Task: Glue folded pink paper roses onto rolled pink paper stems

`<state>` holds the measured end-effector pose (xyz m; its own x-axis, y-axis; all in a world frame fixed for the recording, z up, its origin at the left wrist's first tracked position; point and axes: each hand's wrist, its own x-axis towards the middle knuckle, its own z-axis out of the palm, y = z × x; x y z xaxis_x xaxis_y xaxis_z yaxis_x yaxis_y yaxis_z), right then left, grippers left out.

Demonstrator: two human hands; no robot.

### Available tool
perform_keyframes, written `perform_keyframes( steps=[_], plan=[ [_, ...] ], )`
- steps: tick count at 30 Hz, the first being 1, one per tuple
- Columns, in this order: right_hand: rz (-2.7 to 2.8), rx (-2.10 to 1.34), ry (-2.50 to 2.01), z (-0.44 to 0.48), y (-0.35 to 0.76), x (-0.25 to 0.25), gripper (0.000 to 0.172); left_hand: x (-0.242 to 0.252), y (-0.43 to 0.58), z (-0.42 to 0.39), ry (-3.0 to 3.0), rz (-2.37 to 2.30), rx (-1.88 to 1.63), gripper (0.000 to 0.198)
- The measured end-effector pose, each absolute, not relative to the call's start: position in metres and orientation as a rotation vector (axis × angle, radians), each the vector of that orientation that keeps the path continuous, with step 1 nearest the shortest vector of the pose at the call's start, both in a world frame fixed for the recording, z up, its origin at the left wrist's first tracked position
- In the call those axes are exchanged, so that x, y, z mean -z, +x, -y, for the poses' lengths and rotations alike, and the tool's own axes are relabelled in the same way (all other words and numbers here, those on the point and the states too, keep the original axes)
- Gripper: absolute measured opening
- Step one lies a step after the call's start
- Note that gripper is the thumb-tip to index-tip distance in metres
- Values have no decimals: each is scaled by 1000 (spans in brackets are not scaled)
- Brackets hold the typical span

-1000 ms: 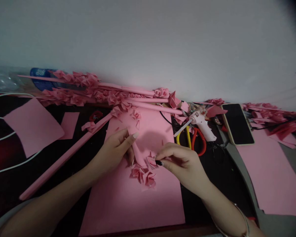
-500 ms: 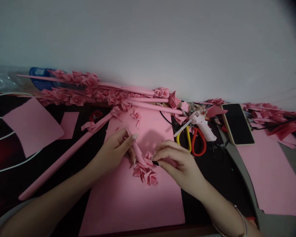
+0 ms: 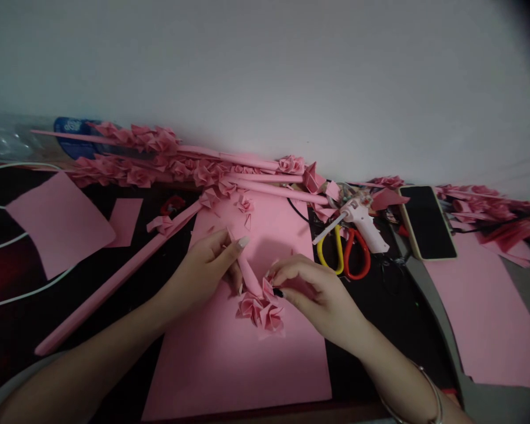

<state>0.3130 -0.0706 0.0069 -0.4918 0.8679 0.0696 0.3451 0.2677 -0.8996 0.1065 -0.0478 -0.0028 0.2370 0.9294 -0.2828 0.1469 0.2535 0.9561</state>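
Between thumb and fingers, my left hand (image 3: 216, 259) grips a rolled pink paper stem (image 3: 249, 274). Folded pink paper flowers (image 3: 271, 318) cluster at the stem's lower end, over a large pink paper sheet (image 3: 242, 368). With its fingers pinched, my right hand (image 3: 313, 288) holds the edge of a paper flower (image 3: 268, 290) at the right of that cluster. My right fingertips partly cover this flower. A loose paper flower (image 3: 245, 204) lies on the sheet beyond my hands.
A white glue gun (image 3: 364, 227) and scissors with red and yellow handles (image 3: 357, 259) lie to the right, near a phone (image 3: 428, 222). Flowered paper stems (image 3: 194, 171) line the wall. A long paper tube (image 3: 110, 288) and a curled pink sheet (image 3: 62, 224) lie left.
My right fingers have shifted slightly at the flower, and more of it shows upright beside the stem. My left hand keeps its grip on the stem. The view has moved very slightly.
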Motion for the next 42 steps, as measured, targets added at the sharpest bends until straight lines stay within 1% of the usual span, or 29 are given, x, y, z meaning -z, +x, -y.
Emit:
perform_keyframes(
  steps=[9,11,15,19,22,24,26,28,30,32,34,37,40,42],
  plan=[
    [1838,-1124,-1118,67,319,-10,15,2,106,48,1191,-1212,-743,33],
    [1862,-1009,-1153,66,320,-10,16,2,106,48,1194,-1204,-735,33],
    [2054,-676,-1143,64,321,-7,16,1,106,49,1202,-1203,-735,32],
    [2191,-497,-1136,61,321,-6,16,1,107,49,1171,-1211,-748,31],
    [2176,-332,-1192,57,329,-12,15,2,106,49,1166,-1211,-762,32],
    [2055,-150,-1339,51,343,-17,17,3,106,49,1167,-1210,-764,31],
    [1851,66,-1581,42,363,-17,25,3,106,49,1164,-1202,-768,32],
    [1720,199,-1822,31,385,-11,40,3,107,49,1162,-1203,-776,32],
    [1734,191,-1990,21,405,-1,51,3,106,49,1167,-1212,-782,32],
    [1780,76,-2026,14,418,9,53,4,106,49,1172,-1219,-783,33],
    [1820,8,-1990,10,423,14,51,6,105,49,1176,-1223,-786,33],
    [1824,31,-1974,11,422,11,43,7,104,49,1182,-1235,-794,32],
    [1707,62,-1992,16,419,0,36,6,104,50,1165,-1236,-806,31],
    [1597,13,-1935,19,420,-7,31,4,104,51,1142,-1223,-807,30]
  ],
)
